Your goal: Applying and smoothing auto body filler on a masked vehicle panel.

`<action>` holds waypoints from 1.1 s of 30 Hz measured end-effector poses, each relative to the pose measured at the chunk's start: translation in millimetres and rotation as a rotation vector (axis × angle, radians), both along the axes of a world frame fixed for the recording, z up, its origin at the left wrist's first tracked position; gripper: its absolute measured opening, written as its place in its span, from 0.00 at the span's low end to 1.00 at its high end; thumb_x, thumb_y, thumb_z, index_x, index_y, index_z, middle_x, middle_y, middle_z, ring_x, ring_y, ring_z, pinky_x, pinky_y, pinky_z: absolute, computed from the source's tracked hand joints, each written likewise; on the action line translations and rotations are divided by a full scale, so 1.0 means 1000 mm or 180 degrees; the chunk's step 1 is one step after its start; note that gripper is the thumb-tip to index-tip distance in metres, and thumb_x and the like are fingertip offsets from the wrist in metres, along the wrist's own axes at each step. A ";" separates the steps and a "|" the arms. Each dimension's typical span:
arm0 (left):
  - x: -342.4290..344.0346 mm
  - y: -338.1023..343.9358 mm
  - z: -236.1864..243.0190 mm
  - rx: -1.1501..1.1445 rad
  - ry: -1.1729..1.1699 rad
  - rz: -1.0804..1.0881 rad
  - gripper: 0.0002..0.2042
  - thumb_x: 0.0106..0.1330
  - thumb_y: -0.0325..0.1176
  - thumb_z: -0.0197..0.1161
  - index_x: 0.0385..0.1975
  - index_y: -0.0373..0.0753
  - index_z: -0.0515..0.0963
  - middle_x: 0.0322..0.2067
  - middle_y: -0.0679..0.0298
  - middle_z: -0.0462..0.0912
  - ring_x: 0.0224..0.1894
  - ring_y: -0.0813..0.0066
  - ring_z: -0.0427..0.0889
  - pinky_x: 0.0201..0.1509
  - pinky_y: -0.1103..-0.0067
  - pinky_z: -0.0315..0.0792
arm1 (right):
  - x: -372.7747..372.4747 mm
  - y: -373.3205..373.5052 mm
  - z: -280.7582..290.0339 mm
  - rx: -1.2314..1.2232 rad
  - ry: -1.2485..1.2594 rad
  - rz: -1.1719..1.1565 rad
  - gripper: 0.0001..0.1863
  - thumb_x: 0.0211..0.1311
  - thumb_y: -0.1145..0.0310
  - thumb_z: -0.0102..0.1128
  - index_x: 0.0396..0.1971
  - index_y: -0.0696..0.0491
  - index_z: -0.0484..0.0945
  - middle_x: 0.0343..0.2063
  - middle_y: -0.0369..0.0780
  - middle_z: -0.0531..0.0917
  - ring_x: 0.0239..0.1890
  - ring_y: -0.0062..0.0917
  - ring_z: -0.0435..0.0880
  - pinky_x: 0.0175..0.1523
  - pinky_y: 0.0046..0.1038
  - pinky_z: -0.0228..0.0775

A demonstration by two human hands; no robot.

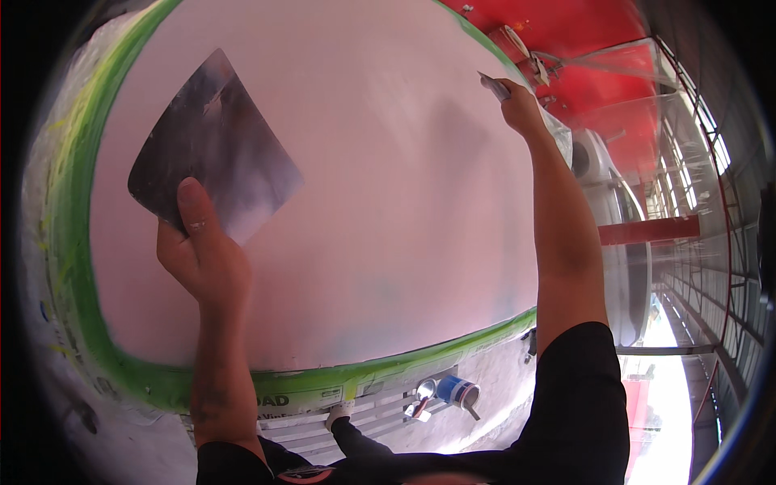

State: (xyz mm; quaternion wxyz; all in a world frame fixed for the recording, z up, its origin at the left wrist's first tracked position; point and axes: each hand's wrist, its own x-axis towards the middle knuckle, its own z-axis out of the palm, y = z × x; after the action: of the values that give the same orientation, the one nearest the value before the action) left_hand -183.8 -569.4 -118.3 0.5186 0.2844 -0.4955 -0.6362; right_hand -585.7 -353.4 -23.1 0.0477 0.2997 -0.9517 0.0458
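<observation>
A broad, pale pinkish panel (364, 218) fills the middle of the view, bordered by green masking tape (85, 283). At its left side my left hand (214, 259) grips a dark, glossy square sheet (234, 145) by its near corner, thumb on top, fingers hidden underneath. The sheet is held up over the panel and has pale smears on it. My right hand (521, 109) is stretched out to the panel's far right edge. Its fingers close round a small, thin grey spreader (494, 86), whose blade points to the left over the panel.
Below the panel's near edge are a slatted platform (376, 420), my shoe (338, 412), a blue can (458, 391) and an open silver tin (426, 389). Masking film hangs around the taped border. A red surface (566, 32) and a pale vehicle (630, 242) stand to the right.
</observation>
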 end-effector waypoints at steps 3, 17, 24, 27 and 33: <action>0.002 0.001 0.001 -0.0096 -0.0113 0.0018 0.23 0.73 0.42 0.51 0.50 0.23 0.70 0.46 0.54 0.77 0.45 0.71 0.77 0.49 0.78 0.72 | -0.032 -0.011 -0.015 0.0045 0.0322 0.0119 0.23 0.55 0.78 0.43 0.50 0.48 0.78 0.39 0.49 0.82 0.41 0.40 0.82 0.47 0.35 0.71; 0.010 0.009 -0.001 0.0579 -0.0351 0.0208 0.26 0.70 0.45 0.53 0.54 0.24 0.66 0.48 0.51 0.75 0.47 0.64 0.78 0.47 0.73 0.77 | -0.076 -0.023 -0.044 0.0177 -0.0100 0.0067 0.29 0.50 0.82 0.39 0.51 0.46 0.79 0.41 0.48 0.83 0.42 0.38 0.82 0.49 0.32 0.72; 0.014 0.005 -0.006 0.0407 -0.0288 0.0239 0.29 0.67 0.47 0.58 0.55 0.25 0.66 0.51 0.50 0.73 0.48 0.60 0.78 0.49 0.71 0.78 | -0.079 -0.016 -0.024 0.0129 -0.0358 0.0417 0.31 0.46 0.85 0.38 0.50 0.48 0.79 0.39 0.47 0.83 0.39 0.36 0.82 0.46 0.30 0.71; 0.016 0.006 -0.006 0.0419 -0.0393 0.0235 0.29 0.67 0.47 0.58 0.55 0.25 0.66 0.51 0.50 0.73 0.48 0.60 0.78 0.50 0.70 0.78 | -0.088 -0.033 -0.036 0.0167 -0.0069 0.0380 0.30 0.48 0.83 0.40 0.51 0.47 0.78 0.38 0.48 0.83 0.38 0.36 0.83 0.45 0.30 0.72; 0.008 0.010 0.006 0.0333 -0.0247 0.0079 0.27 0.73 0.45 0.48 0.56 0.21 0.63 0.52 0.49 0.73 0.51 0.64 0.75 0.54 0.75 0.70 | -0.093 -0.038 -0.040 0.0458 0.0003 0.0206 0.30 0.49 0.82 0.40 0.53 0.46 0.77 0.38 0.48 0.84 0.39 0.38 0.83 0.46 0.31 0.73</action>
State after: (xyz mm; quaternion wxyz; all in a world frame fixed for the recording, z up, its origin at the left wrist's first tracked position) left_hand -176.0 -559.7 -111.9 0.4913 0.3417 -0.4777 -0.6432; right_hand -678.8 -391.3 -62.6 0.0251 0.3330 -0.9424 -0.0214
